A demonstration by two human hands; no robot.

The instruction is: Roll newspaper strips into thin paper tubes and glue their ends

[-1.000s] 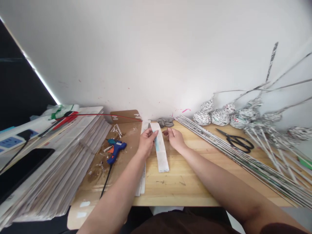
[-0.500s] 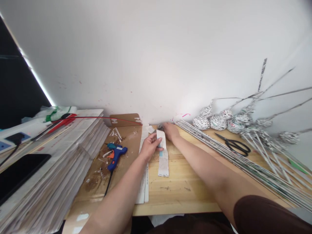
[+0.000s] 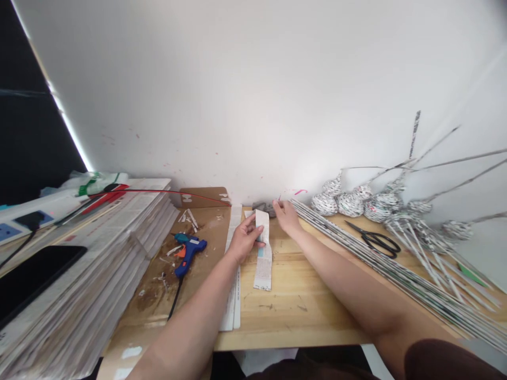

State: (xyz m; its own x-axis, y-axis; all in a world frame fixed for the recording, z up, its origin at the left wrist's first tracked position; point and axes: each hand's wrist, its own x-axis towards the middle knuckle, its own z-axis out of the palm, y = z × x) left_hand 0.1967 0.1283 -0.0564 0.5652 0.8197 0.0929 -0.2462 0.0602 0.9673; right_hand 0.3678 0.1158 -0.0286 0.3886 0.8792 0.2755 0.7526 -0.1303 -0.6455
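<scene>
Over on the left, the blue glue gun (image 3: 190, 254) lies beside the left hand (image 3: 244, 240), and that hand has the printed paper strip (image 3: 264, 253) pinched between thumb and fingers, the strip's lower end hanging nearer us. Just beyond, the grey cloth (image 3: 263, 208) sits by the right hand (image 3: 285, 215), fingers bent; whether they grip anything, I can't tell. Right of it lie the thin paper rods (image 3: 348, 236), then black scissors (image 3: 376, 240).

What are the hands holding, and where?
The left hand pinches a paper strip near its upper end. I can't tell whether the right hand holds anything.
</scene>
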